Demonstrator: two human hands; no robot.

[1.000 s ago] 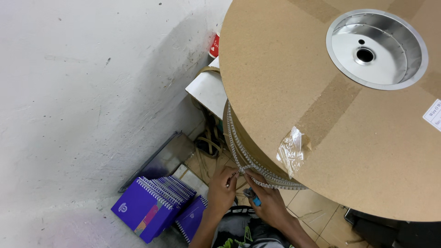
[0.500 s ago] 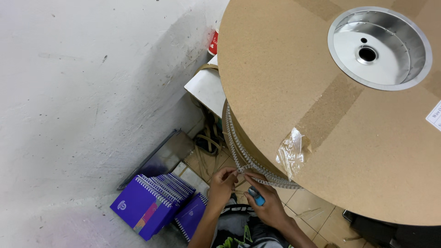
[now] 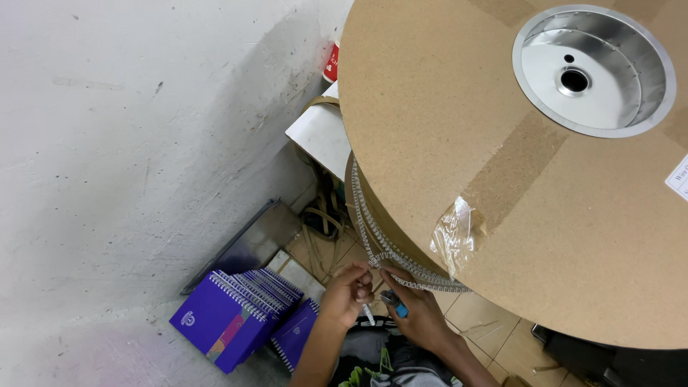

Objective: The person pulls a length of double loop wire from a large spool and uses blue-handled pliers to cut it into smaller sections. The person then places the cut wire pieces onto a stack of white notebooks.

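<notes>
Left hand (image 3: 349, 289) pinches free end of binding wire (image 3: 373, 233) trailing off large cardboard spool (image 3: 459, 143), grip closed on strip; right hand (image 3: 416, 315) steadies strip from beneath, grip around blue tool (image 3: 396, 304); purple spiral notebooks (image 3: 229, 322) stacked on floor, near left
</notes>
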